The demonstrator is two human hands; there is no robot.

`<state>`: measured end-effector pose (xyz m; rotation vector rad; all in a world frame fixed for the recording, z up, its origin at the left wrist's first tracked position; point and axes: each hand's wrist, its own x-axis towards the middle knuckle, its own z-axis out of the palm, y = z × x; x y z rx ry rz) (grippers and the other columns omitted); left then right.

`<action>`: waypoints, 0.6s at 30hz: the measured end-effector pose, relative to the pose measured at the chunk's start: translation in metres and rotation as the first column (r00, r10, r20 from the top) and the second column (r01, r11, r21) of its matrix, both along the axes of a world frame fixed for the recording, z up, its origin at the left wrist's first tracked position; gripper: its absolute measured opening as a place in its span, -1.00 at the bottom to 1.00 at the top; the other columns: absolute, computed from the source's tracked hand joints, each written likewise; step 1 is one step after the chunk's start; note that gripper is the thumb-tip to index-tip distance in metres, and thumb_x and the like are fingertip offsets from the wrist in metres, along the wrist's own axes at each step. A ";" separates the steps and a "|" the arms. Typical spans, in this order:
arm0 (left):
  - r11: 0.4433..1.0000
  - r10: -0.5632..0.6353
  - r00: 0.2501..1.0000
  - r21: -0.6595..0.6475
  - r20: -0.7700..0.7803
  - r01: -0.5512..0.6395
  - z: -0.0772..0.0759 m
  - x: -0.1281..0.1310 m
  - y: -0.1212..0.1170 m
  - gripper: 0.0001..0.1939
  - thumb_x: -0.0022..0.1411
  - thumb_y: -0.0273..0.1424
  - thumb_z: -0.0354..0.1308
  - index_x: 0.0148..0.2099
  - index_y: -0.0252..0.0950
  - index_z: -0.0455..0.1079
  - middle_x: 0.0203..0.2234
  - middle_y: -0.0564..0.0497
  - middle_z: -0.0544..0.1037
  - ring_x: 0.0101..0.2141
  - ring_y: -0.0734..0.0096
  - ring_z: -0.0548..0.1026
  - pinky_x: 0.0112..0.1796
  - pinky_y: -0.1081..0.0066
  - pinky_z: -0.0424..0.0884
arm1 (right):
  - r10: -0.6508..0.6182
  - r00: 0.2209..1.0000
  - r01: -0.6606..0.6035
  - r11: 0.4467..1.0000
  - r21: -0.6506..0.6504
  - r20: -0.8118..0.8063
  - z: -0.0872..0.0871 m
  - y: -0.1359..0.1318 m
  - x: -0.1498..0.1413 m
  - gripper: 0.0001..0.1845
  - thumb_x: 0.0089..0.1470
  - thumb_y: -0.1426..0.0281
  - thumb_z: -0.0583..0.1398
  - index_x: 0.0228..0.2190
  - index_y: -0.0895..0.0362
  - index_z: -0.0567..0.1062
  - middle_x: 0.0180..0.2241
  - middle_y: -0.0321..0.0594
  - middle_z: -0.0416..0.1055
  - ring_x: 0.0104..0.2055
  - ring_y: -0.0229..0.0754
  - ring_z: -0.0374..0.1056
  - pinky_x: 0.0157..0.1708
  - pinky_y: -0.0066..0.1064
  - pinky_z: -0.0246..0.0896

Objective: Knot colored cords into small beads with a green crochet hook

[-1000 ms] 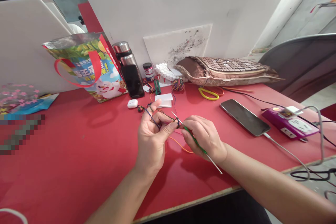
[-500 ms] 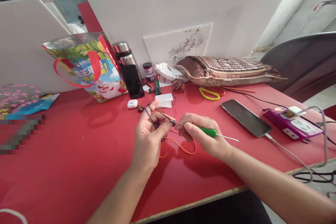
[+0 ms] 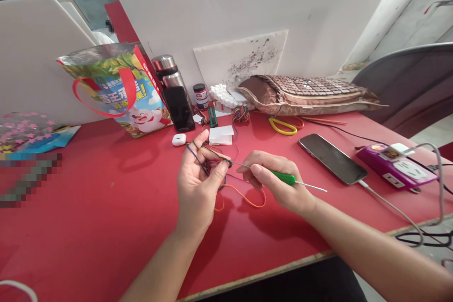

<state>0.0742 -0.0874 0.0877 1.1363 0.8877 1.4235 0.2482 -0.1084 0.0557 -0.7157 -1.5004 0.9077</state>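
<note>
My left hand (image 3: 198,177) pinches a small dark piece of cord work (image 3: 229,163) between thumb and fingers, and dark blue cord (image 3: 197,156) runs over its raised forefinger. In my right hand (image 3: 272,177) is a crochet hook with a green handle (image 3: 283,177), held like a pen. Its thin metal tip meets the piece at my left fingertips; whether it is through a loop I cannot tell. A second metal shaft sticks out behind the handle. Orange cord (image 3: 249,204) hangs in a loop below my hands, above or on the red table (image 3: 106,226).
Behind my hands lie a white earphone case (image 3: 179,139), folded white paper (image 3: 221,135) and a ball of multicoloured cord (image 3: 240,113). Yellow-handled scissors (image 3: 283,126), a charging phone (image 3: 332,158) and a purple power strip (image 3: 396,165) are rightward. A shopping bag (image 3: 120,89) stands at the left.
My left hand has shifted slightly left, and its forefinger has tilted. The crochet hook in my right hand has moved a little to the right, with more of its thin shaft showing near the piece.
</note>
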 end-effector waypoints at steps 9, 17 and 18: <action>0.993 0.076 0.993 0.095 -0.096 -0.067 -0.003 0.003 -0.003 -0.47 0.21 -0.44 0.45 0.22 -0.13 0.51 -0.34 0.09 0.55 -0.33 0.45 0.53 -0.24 0.45 0.51 | -0.119 0.989 0.108 0.987 0.119 0.086 0.000 0.000 0.000 -0.70 0.50 0.33 0.15 -0.23 0.15 0.62 -0.41 -0.21 0.49 -0.50 -0.28 0.30 -0.50 -0.40 0.26; 0.999 0.036 0.999 0.007 -0.035 -0.036 -0.004 0.002 -0.002 -0.43 0.17 -0.43 0.47 0.22 -0.13 0.49 -0.35 0.12 0.52 -0.38 0.52 0.49 -0.32 0.51 0.47 | -0.188 0.967 0.144 0.960 0.240 0.170 0.001 0.000 -0.002 -0.76 0.50 0.35 0.14 -0.19 0.13 0.59 -0.39 -0.21 0.50 -0.47 -0.27 0.36 -0.39 -0.38 0.37; 0.999 0.035 0.999 -0.008 -0.021 -0.035 -0.003 0.002 -0.001 -0.42 0.16 -0.43 0.48 0.22 -0.13 0.49 -0.35 0.12 0.51 -0.42 0.54 0.45 -0.37 0.52 0.44 | -0.189 0.966 0.143 0.959 0.245 0.177 0.001 0.000 -0.002 -0.75 0.50 0.34 0.14 -0.18 0.13 0.59 -0.39 -0.20 0.50 -0.47 -0.26 0.37 -0.40 -0.38 0.37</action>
